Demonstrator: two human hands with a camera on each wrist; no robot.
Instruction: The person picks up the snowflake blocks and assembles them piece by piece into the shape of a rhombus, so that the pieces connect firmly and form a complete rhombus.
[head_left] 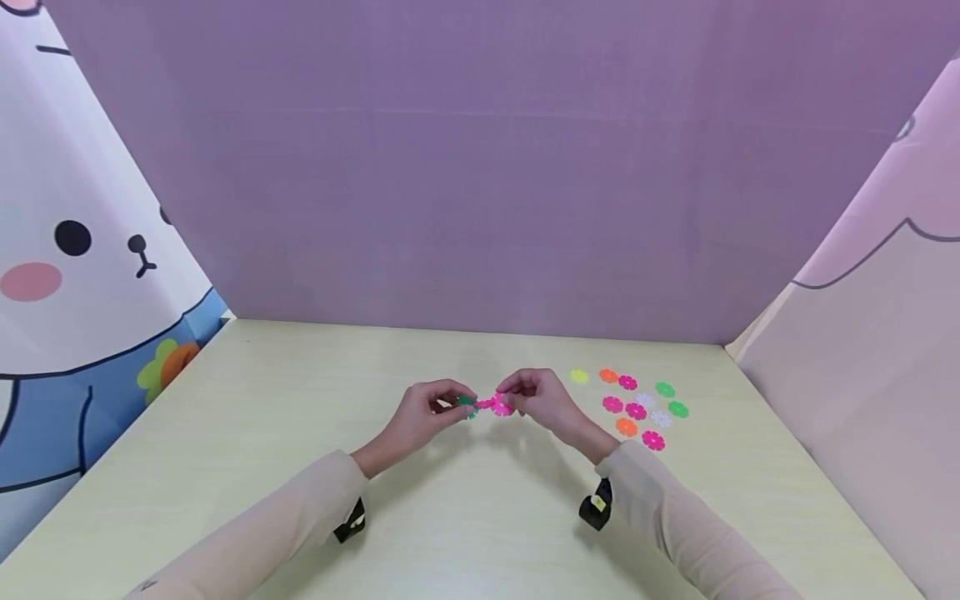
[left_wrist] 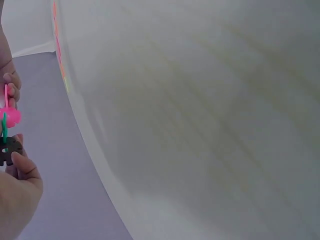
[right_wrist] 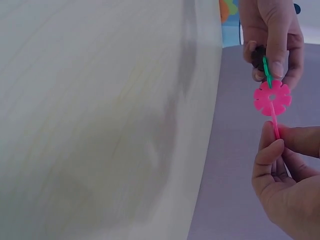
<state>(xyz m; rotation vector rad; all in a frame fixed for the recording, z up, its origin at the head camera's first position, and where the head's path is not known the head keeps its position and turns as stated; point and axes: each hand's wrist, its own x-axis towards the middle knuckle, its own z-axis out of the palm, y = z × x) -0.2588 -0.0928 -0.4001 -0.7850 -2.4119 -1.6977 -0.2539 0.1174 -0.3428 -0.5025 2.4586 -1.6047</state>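
Note:
A short chain of slotted, flower-shaped plastic discs is stretched between my two hands, above the table. My left hand (head_left: 420,414) pinches its left end, a dark disc (left_wrist: 11,149). A green disc (right_wrist: 267,70) joins the dark one to a pink disc (right_wrist: 272,97) in the middle, which faces the right wrist camera flat on. Another pink disc (head_left: 501,406), seen edge-on in the right wrist view, sits at the right end. My right hand (head_left: 549,404) pinches this one between thumb and fingers. Fingers partly cover both end discs.
Loose flower discs lie flat on the pale table (head_left: 480,533), right of my hands: several pink (head_left: 636,412), a yellow (head_left: 579,377), orange (head_left: 626,427), green (head_left: 678,409) and white ones (head_left: 661,418). A purple panel (head_left: 480,208) rises behind the table.

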